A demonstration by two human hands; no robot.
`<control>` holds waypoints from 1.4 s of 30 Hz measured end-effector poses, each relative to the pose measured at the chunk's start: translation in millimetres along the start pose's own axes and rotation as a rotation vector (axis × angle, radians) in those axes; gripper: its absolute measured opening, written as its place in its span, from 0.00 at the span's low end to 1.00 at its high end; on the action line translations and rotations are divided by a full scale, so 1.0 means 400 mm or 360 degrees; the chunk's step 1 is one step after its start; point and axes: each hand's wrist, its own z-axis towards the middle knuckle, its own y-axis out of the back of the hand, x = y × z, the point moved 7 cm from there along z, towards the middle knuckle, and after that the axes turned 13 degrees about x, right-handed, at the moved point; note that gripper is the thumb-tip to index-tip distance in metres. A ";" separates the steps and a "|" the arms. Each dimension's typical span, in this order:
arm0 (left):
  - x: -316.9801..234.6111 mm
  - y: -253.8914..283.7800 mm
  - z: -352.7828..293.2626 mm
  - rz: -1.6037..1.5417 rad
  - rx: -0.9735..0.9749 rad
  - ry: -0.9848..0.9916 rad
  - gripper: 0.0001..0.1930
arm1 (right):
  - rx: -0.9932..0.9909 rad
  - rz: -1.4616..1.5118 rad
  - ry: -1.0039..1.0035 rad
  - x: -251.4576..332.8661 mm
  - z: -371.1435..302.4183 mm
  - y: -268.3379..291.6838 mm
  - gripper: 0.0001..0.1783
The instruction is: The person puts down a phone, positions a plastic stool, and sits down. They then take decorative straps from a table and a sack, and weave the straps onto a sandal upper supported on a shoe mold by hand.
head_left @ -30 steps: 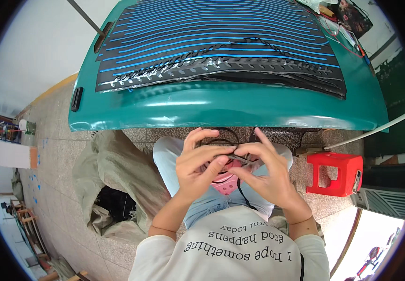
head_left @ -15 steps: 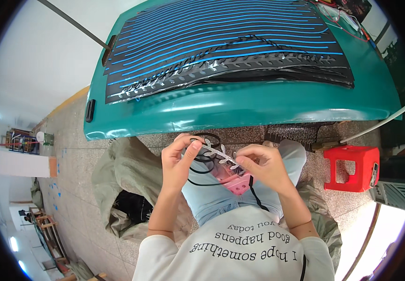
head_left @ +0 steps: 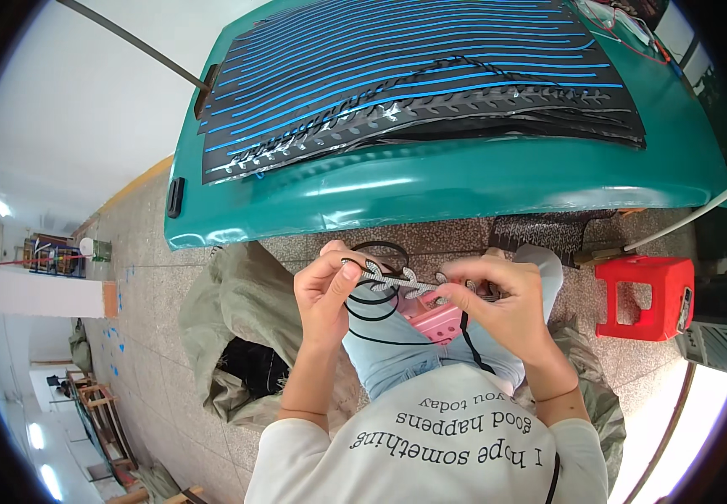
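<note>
Pinching a silver leaf-patterned strip (head_left: 414, 286) at nine o'clock is the left hand (head_left: 321, 294); at three o'clock, the right hand (head_left: 506, 296), fingers (head_left: 483, 270) too blurred to tell whether pinching.

Head camera: looking down from near above the left hand (head_left: 323, 290) and right hand (head_left: 505, 294)
Desk (head_left: 431, 185): appearing beyond both hands

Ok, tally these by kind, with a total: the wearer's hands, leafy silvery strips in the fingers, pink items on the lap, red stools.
Hands, left hand and right hand: 2
Leafy strip: 1
Pink item: 1
Red stool: 1
Total: 5
</note>
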 end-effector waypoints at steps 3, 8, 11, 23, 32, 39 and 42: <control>-0.004 -0.001 -0.008 -0.0299 0.0017 -0.0106 0.13 | 0.0071 0.0053 -0.0071 0.009 0.005 0.001 0.07; -0.018 -0.013 -0.002 -0.0427 0.0039 -0.0104 0.13 | 0.0211 -0.0171 0.0263 0.038 0.022 0.006 0.08; -0.010 -0.023 -0.001 -0.0575 0.0069 -0.0061 0.13 | 0.0210 -0.0025 0.0241 0.019 0.026 0.005 0.09; 0.042 -0.059 0.006 -0.1135 0.0047 0.0049 0.15 | 0.0403 0.0264 0.0094 0.002 0.061 -0.003 0.13; 0.065 -0.107 0.028 -0.1645 0.0119 0.0198 0.13 | 0.0757 0.0255 0.0251 -0.021 0.080 -0.041 0.08; -0.103 -0.107 0.106 0.1397 0.0797 -0.0427 0.14 | 0.0623 -0.0011 0.0092 -0.073 0.094 -0.026 0.07; -0.068 -0.129 0.123 0.1458 0.1113 -0.0348 0.11 | 0.0549 -0.0001 0.0044 -0.064 0.090 -0.018 0.08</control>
